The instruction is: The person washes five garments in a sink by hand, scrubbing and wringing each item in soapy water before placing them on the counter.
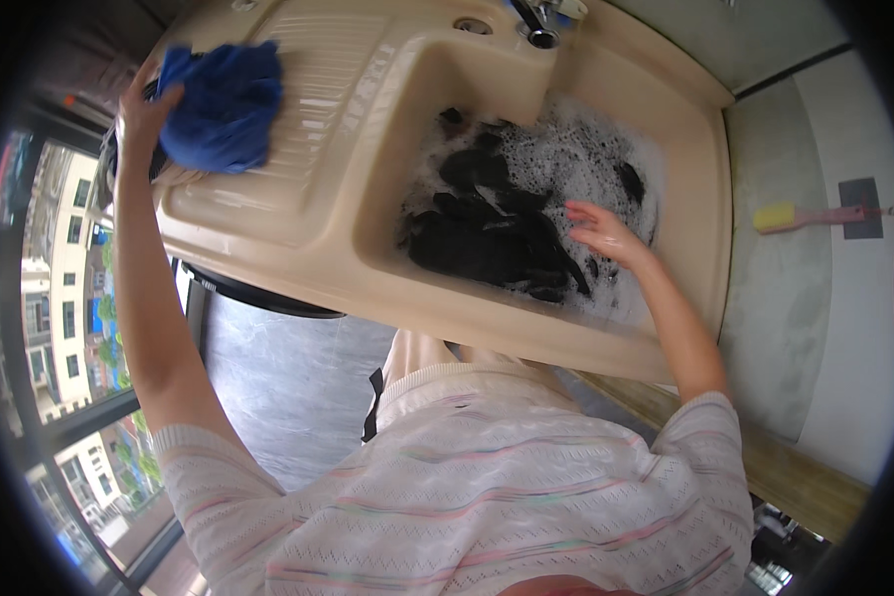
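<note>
My left hand [140,108] grips the left side of a crumpled blue cloth [223,108] at the far left end of the sink. Part of a dark thing shows behind the cloth's left edge; the cloth covers the rest. Over the basin [384,201], my right hand [603,232] is empty, its fingers slightly apart and pointing left. Beneath and left of it, black wet fabric [484,242] lies bunched in water topped with white suds [566,149]. I cannot tell how many pieces the fabric makes up.
A ribbed washboard [328,112] forms the sink's left part. The metal faucet [540,33] projects at the top, with a round drain fitting [473,27] to its left. A pink-handled brush [812,216] hangs on the right wall. Windows [74,298] run along the left.
</note>
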A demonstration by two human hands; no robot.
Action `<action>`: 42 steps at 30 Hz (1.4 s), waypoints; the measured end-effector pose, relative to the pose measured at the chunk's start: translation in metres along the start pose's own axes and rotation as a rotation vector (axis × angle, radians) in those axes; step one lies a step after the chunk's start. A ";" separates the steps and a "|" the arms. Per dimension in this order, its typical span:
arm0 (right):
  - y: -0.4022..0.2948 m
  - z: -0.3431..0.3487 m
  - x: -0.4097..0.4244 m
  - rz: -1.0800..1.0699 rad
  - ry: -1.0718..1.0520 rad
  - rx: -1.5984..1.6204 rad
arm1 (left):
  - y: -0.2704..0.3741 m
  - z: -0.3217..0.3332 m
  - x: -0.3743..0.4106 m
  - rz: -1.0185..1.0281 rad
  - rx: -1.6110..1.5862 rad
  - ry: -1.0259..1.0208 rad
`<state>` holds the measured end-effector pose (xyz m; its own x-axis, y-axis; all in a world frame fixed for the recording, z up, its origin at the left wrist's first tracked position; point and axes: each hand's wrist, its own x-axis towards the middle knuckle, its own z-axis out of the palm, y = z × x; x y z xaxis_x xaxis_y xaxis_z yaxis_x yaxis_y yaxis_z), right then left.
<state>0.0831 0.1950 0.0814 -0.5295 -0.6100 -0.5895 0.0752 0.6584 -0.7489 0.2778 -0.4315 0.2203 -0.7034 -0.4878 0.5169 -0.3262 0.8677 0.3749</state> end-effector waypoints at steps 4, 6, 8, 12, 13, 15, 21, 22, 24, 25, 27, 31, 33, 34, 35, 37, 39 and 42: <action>0.039 0.041 0.036 -0.219 0.069 -0.664 | -0.001 0.080 -0.044 -0.018 0.499 -0.031; 0.045 0.057 0.055 -0.076 0.067 -0.806 | -0.012 0.078 -0.043 -0.036 0.492 -0.040; 0.038 0.044 0.079 0.137 -0.157 -0.783 | -0.020 0.079 -0.042 -0.006 0.492 -0.073; 0.054 0.037 0.086 -0.105 -0.023 -0.562 | -0.029 0.059 -0.033 -0.034 0.538 -0.202; 0.057 0.031 0.076 -0.270 0.070 -0.433 | -0.029 0.051 -0.029 -0.076 0.592 -0.229; 0.038 -0.024 0.057 -0.202 -0.018 -0.086 | 0.039 0.055 -0.024 0.037 0.621 -0.116; 0.090 -0.150 0.069 -0.032 0.706 -0.402 | 0.288 0.166 -0.057 0.387 -0.195 -0.567; 0.107 -0.153 0.079 -0.135 0.861 -0.462 | 0.318 0.196 -0.068 0.485 -0.150 -0.704; 0.101 -0.095 0.093 0.129 0.783 -0.840 | 0.351 0.254 -0.109 0.443 -0.158 -0.847; 0.094 -0.066 0.097 0.248 0.732 -1.029 | 0.350 0.292 -0.131 0.432 -0.161 -0.837; 0.114 -0.054 0.096 0.189 0.632 -0.970 | 0.380 0.340 -0.165 0.370 -0.047 -0.934; 0.152 -0.064 0.118 0.249 0.465 -0.851 | 0.418 0.372 -0.191 0.105 0.020 -1.328; 0.145 -0.071 0.134 0.288 0.495 -1.086 | 0.402 0.381 -0.179 -0.002 -0.149 -1.488; 0.145 -0.079 0.137 0.276 0.519 -1.003 | 0.397 0.386 -0.174 -0.056 -0.235 -1.566; 0.141 -0.086 0.137 0.237 0.560 -0.808 | 0.394 0.386 -0.173 -0.307 -0.513 -1.525; 0.125 -0.099 0.124 0.136 0.656 -0.360 | 0.395 0.382 -0.171 -0.795 -1.075 -1.338; 0.070 -0.086 0.090 0.140 0.527 -0.075 | 0.404 0.382 -0.170 -1.041 -1.340 -1.319; 0.017 -0.045 0.057 -0.106 0.625 -0.189 | 0.406 0.394 -0.173 -1.220 -1.566 -1.393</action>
<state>0.0161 0.1913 0.0484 -0.9210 -0.3423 -0.1860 -0.1236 0.7095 -0.6937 0.0186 0.0432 -0.0199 -0.6865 0.3785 -0.6208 -0.6851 -0.6228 0.3778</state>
